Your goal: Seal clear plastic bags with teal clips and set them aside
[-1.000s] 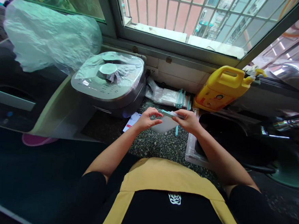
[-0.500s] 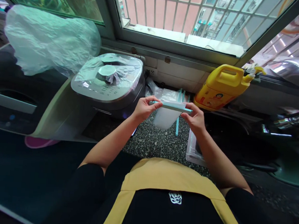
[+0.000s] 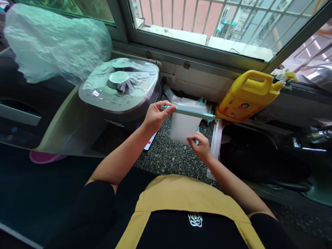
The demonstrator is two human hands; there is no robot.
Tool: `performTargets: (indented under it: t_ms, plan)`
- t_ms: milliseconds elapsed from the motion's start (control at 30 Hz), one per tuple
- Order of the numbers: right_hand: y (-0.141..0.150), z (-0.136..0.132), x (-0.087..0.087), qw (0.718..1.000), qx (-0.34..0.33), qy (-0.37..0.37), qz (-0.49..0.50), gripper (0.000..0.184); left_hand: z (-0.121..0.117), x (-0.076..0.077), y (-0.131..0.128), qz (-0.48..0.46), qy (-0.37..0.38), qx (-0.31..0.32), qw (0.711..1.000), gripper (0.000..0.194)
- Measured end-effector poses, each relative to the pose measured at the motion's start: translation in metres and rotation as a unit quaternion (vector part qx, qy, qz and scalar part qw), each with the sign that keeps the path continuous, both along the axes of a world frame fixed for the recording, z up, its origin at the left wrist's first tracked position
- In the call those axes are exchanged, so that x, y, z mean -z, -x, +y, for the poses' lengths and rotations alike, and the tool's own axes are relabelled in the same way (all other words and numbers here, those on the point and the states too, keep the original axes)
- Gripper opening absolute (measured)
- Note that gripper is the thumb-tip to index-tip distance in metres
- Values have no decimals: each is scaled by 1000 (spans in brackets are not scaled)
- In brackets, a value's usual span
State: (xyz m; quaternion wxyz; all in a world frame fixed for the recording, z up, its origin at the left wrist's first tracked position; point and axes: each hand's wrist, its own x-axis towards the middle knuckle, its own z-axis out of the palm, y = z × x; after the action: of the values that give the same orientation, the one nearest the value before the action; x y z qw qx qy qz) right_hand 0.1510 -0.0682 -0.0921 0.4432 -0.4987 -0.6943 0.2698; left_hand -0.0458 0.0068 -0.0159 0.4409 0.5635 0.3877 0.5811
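- Since the half-second-earlier frame, your right hand (image 3: pixel 201 145) had moved from the right end of the teal strip (image 3: pixel 190 112) to the near right corner of the frosted bag (image 3: pixel 184 126), leaving that end of the strip free.
- You had the bag between your hands, over the speckled counter (image 3: pixel 169 160), with the strip running left to right across its far part.
- Your left hand (image 3: pixel 156 116) was pinched narrow on the strip's left end; your right thumb and fingers were pinched on the bag's corner.
- For a good hold, you seemed best served by keeping the strip level and drawing the corner gently, so the film lay flat; a hard tug could have pulled it askew.
- You had one bag and one strip in hand. Loose teal strips (image 3: pixel 201 101) lay at the far side, too crowded to count, beside clear packets (image 3: pixel 181 100), also uncountable.
- Farther out, you had one rice cooker (image 3: pixel 116 100) to the left, one yellow jug (image 3: pixel 246 96) to the far right, and one phone-like object (image 3: pixel 150 143), partly hidden by your left arm.
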Motion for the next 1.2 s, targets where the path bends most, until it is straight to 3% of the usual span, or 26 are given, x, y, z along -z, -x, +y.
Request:
performTargets:
  t_ms: [233,433,533,667,833,967,1200]
  plan:
    - [-1,-7,16,999,-14,15,-35,37,4,5,1,-17,-3,-8,1000,40]
    - [-14,0,10,998,-43,13,-48,27,0,-1,2,14,-5,-3,1000,38]
    - [-31,7,-8,1000,0,-23,-9,37,-6,-6,4,54,-13,22,998,33]
    - [-43,17,-54,987,100,-120,28,40,-10,-9,3,92,-30,34,995,27]
    - [-30,24,-110,970,13,-190,-153,30,-6,-9,-5,132,-51,47,989,23]
    - [-19,30,-118,954,-34,-165,-247,30,-6,-13,-9,155,-60,61,984,21]
    - [-15,34,-116,947,-42,-143,-285,16,-6,-17,-6,161,-68,87,981,22]
